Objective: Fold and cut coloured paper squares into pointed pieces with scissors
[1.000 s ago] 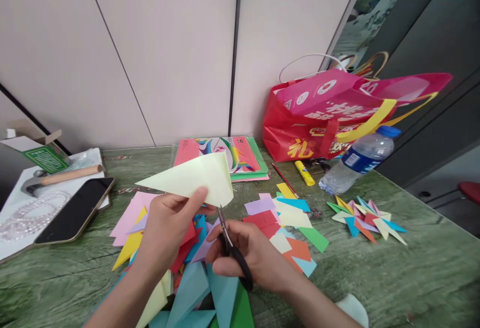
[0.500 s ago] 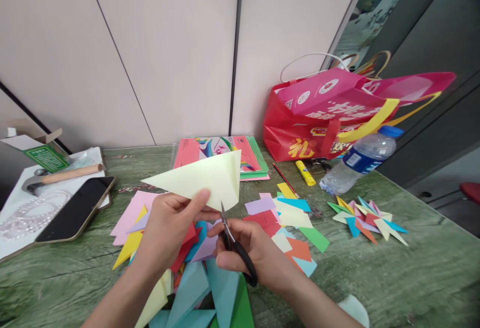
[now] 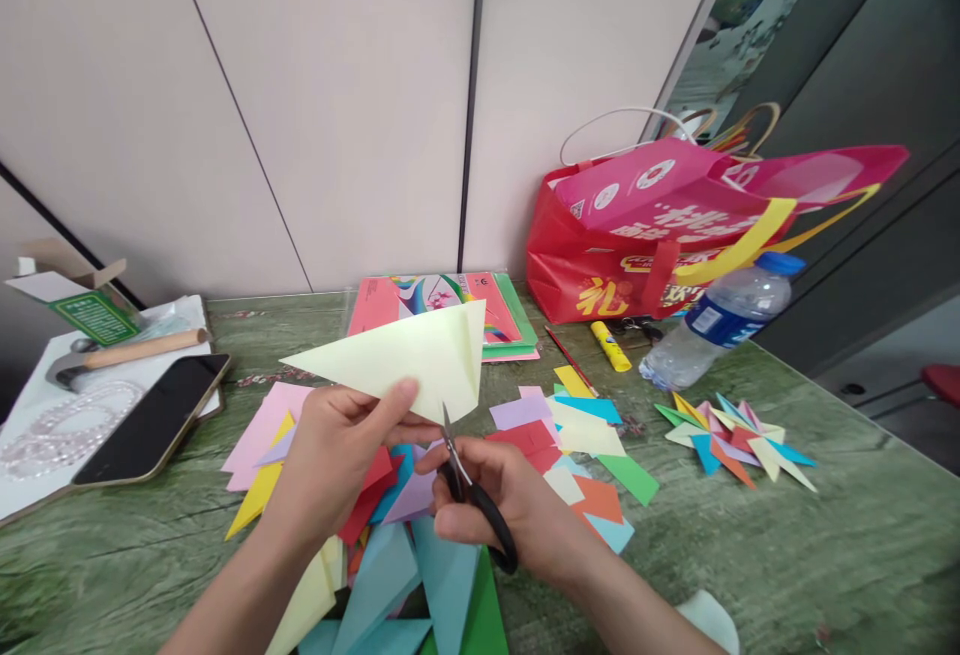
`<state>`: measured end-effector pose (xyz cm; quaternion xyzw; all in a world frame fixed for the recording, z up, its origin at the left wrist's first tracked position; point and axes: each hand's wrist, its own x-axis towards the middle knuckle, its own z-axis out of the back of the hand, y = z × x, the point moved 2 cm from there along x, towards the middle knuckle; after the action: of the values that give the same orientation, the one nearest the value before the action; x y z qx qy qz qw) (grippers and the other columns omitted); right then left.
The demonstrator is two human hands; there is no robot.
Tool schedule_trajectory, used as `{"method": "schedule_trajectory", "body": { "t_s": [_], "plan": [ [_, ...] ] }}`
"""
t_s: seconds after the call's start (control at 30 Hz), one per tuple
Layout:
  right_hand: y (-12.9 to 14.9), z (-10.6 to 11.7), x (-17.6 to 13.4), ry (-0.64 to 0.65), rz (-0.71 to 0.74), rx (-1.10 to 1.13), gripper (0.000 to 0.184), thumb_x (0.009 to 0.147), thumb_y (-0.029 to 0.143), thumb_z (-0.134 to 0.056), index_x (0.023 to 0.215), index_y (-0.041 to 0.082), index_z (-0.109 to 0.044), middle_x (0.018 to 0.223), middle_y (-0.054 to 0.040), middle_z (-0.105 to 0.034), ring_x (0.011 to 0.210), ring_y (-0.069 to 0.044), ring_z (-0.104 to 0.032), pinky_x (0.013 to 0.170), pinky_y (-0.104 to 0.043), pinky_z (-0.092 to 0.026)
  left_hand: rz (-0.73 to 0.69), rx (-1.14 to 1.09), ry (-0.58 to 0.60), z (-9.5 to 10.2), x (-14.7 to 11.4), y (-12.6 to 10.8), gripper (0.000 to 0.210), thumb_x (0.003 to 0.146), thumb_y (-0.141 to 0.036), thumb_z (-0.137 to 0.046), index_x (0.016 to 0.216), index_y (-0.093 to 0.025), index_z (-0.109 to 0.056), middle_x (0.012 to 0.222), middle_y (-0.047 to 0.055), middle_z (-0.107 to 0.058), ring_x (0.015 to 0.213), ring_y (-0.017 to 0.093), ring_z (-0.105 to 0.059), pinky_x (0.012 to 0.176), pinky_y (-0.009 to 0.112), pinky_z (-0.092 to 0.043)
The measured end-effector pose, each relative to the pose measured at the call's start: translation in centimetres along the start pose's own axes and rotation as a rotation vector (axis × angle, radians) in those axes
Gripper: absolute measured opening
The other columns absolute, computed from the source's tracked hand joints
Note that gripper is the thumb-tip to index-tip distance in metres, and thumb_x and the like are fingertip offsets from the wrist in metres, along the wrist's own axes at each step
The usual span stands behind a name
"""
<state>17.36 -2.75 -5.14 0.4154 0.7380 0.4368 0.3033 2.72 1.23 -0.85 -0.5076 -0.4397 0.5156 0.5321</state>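
Note:
A folded pale-yellow sheet of paper [image 3: 397, 350], pointed at its left end, is pinched between the thumb and fingers of my left hand [image 3: 349, 435]. In my right hand [image 3: 499, 495] is a pair of black-handled scissors [image 3: 491, 520], its blades crossing the paper's lower edge. Below both hands lie folded blue paper pieces [image 3: 382, 575], with red and purple ones around them. Beside my right hand spreads a pile of coloured paper pieces [image 3: 592, 430]. Pink paper [image 3: 270, 425] and a yellow folded piece [image 3: 259, 490] lie left of my left hand.
A packet of coloured paper [image 3: 375, 300] lies at the back. To the right are a red bag [image 3: 570, 265], a water bottle [image 3: 720, 325], a glue stick [image 3: 611, 345] and folded paper stars [image 3: 739, 435]. On the left are a phone [image 3: 157, 420], a hammer [image 3: 142, 347] and beads [image 3: 67, 430].
Almost nothing differs. Both hands hold the paper and scissors in nearly the same place, with only a tiny shift of the view.

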Motion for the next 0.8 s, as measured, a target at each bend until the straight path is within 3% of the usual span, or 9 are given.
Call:
{"method": "schedule_trajectory", "body": {
  "t_s": [0.8],
  "plan": [
    [-0.14,0.22,0.2,-0.013,0.025,-0.065,0.043,0.054,0.032,-0.084,0.085,0.013,-0.061,0.061,0.0058,-0.05,0.051,-0.005,-0.038,0.047,-0.018,-0.028,-0.018,0.051,-0.059,-0.26,-0.18,-0.54,0.024,0.074,-0.029,-0.066,0.053,-0.017,-0.07,0.056,0.003,-0.073,0.056,0.018,-0.071,0.052,0.017,-0.053]
  ]
}}
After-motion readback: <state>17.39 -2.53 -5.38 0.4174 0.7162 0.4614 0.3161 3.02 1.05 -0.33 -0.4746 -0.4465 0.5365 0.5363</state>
